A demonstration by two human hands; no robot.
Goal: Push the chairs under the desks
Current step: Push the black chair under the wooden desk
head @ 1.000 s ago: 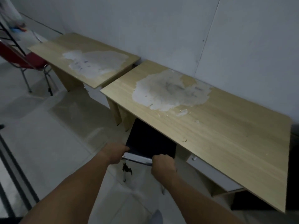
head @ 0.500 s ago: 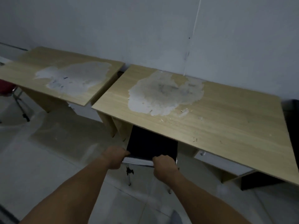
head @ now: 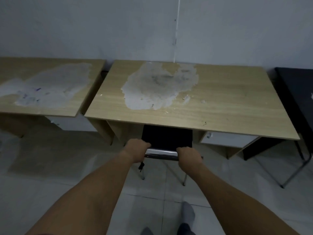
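A black chair (head: 166, 137) with a chrome top rail stands in the knee gap of the middle wooden desk (head: 220, 106); its seat is hidden beneath the desktop, and only the backrest and two rear legs show. My left hand (head: 136, 150) grips the left end of the chair's top rail. On the right end of that rail my right hand (head: 188, 156) is closed. A second wooden desk (head: 50, 109) stands just to the left, with no chair visible at it.
Both desks stand against a pale wall. A white drawer unit (head: 227, 139) hangs under the middle desk's right side. A black table (head: 294, 92) with thin metal legs stands at the far right. My feet (head: 187, 212) are on the pale tiled floor.
The view has swung right to face the middle desk squarely. The red chair at the far left has left the view. Both hands stay on the chair's rail.
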